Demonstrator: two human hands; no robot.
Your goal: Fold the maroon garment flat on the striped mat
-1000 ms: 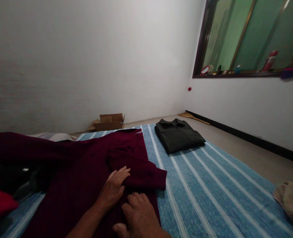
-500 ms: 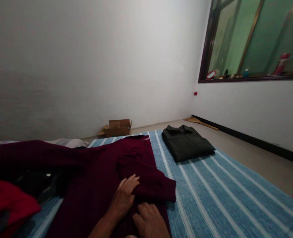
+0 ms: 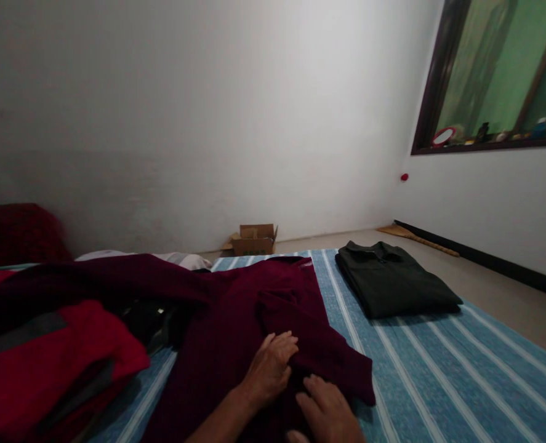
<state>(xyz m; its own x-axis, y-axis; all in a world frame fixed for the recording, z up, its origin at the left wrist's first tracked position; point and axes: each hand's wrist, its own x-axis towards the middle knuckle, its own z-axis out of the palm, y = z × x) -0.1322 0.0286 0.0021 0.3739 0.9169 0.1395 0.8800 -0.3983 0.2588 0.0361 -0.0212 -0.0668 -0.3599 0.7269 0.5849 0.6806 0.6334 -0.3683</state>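
Observation:
A maroon long-sleeved top (image 3: 226, 332) lies spread on the bed. One sleeve (image 3: 341, 357) is folded back across its body, with the cuff end reaching past the right edge. The other sleeve (image 3: 129, 277) stretches out to the left. My left hand (image 3: 271, 364) rests flat on the top beside the folded sleeve, fingers extended. Just to its right and nearer to me, my right hand (image 3: 329, 411) lies on the cloth below that sleeve, its fingers slightly bent and holding nothing I can see. The lower edge of the picture cuts off part of the right hand.
A folded dark green collared garment (image 3: 395, 280) sits on the blue striped bedsheet (image 3: 420, 375) to the right. Red and grey clothing (image 3: 83, 363) and a black item (image 3: 146, 320) lie at left. Beyond the bed are an open cardboard box (image 3: 256, 241) and a wall.
The view has swung left, so everything appears farther right and more red clothing shows. Both hands stay on the maroon top, which keeps much the same shape.

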